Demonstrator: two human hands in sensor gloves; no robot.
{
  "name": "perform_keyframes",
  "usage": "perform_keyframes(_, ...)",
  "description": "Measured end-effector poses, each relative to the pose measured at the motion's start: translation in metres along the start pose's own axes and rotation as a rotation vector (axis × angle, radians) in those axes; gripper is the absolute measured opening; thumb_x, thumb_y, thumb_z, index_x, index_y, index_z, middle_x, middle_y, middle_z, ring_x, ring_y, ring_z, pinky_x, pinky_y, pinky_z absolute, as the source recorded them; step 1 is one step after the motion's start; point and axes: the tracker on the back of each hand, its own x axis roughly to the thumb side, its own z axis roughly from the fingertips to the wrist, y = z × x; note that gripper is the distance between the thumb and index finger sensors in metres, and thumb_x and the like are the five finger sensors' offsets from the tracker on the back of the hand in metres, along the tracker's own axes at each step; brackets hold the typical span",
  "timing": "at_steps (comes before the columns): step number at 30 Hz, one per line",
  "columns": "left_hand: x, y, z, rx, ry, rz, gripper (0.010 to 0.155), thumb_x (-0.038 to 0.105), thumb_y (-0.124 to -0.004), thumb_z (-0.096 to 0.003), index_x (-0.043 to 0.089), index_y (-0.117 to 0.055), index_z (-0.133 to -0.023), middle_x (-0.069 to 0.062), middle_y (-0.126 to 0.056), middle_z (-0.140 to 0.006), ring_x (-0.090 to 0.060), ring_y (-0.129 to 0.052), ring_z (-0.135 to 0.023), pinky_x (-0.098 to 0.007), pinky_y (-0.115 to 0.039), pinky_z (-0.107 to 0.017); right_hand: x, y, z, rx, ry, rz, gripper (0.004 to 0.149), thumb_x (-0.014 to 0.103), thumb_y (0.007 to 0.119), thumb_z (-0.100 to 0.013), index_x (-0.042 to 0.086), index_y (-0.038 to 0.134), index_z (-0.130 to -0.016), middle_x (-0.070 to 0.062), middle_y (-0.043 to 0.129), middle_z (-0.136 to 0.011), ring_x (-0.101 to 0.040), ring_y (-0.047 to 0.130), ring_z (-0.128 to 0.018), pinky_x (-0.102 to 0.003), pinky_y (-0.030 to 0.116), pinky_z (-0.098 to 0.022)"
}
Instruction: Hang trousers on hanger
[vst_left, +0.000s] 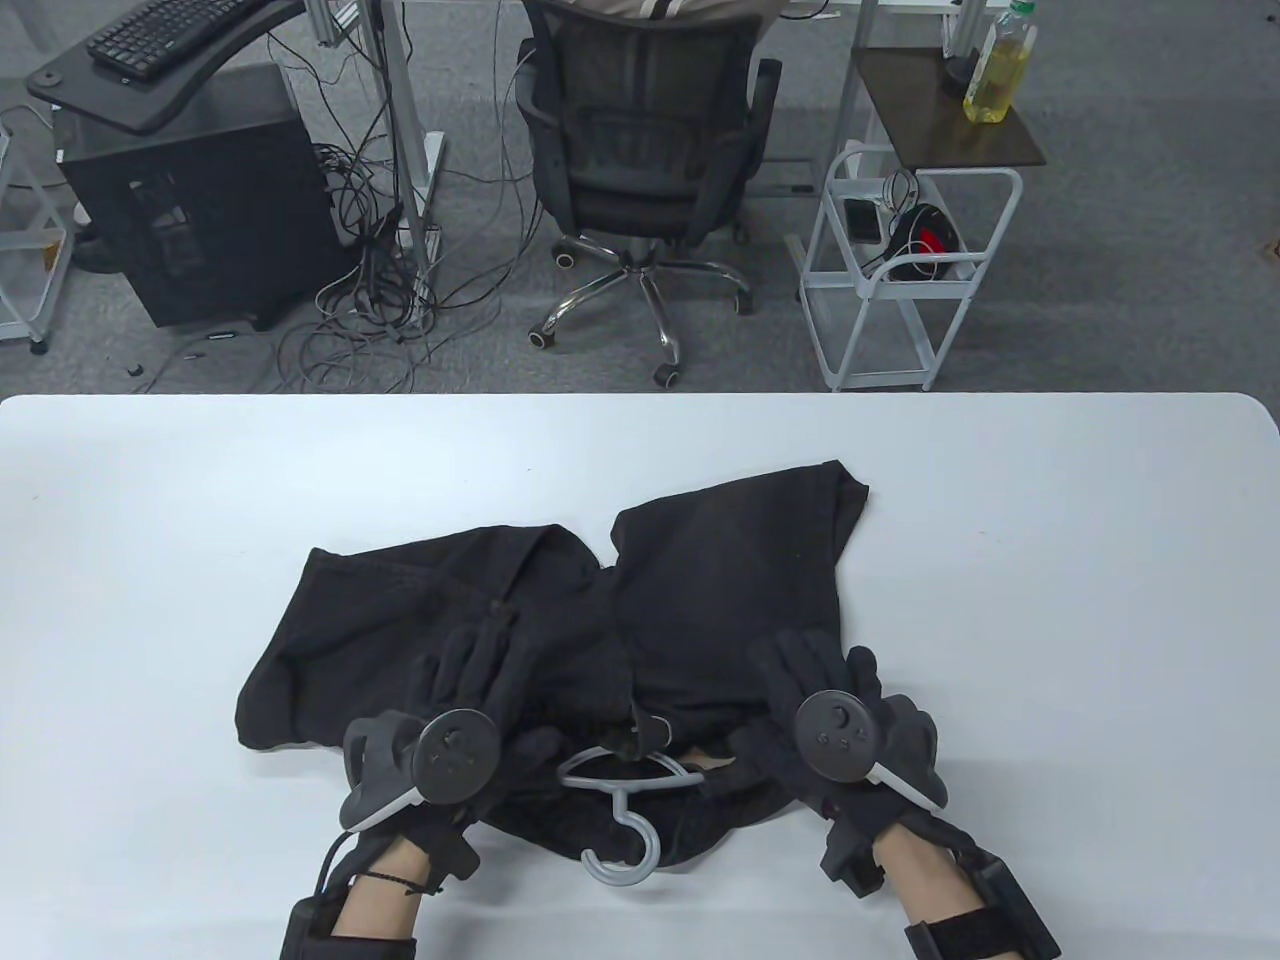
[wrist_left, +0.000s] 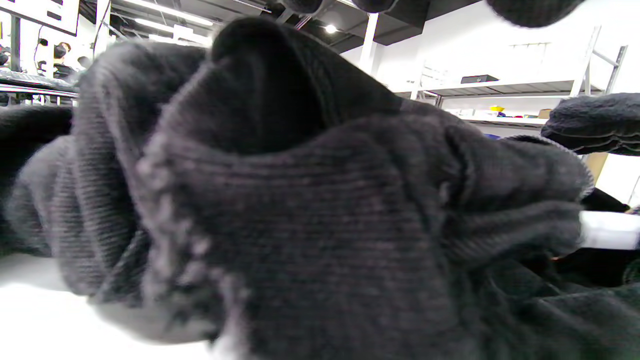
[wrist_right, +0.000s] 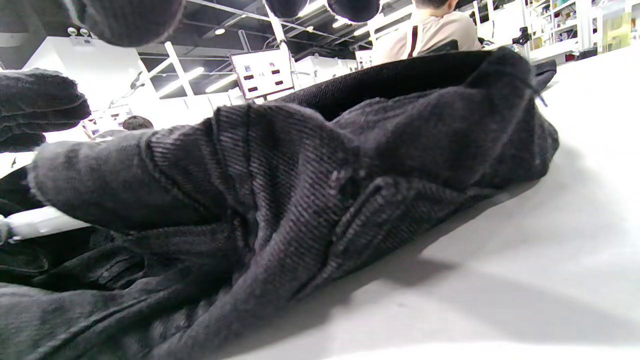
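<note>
The hanger (vst_left: 622, 790) shows only its hook and neck; its bar lies buried under the trousers (vst_left: 560, 620). Toward 6 o'clock, both forearms are cut off by the edge. Left wrist view: the nearest cloth is blurred.

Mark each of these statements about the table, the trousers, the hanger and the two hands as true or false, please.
1. The trousers are black and lie crumpled on the white table. True.
2. The hanger hangs from a rail above the table. False: it lies on the trousers near the table's front edge.
3. Both the left hand and the right hand rest on the trousers. True.
4. The hanger's hook points towards the office chair. False: it points towards the person.
5. The hanger is red. False: it is light grey.
</note>
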Motion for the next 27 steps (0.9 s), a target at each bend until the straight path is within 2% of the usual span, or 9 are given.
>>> perform_keyframes(27,-0.0002,-0.0024,-0.0007,-0.007,-0.018,0.065,0.079,0.064,-0.061,-0.0499,0.022,-0.037,-0.113,-0.012,-0.037,-0.12,-0.043,-0.035,-0.11,-0.068,-0.037,-0.072,0.0012,0.0027,-0.0001,0.018,-0.003,-0.008,0.081,0.064,0.065,-0.041,0.028,0.039,-0.109,-0.006,0.039,-0.119,-0.033,0.032,-0.109,-0.06,0.02,-0.075)
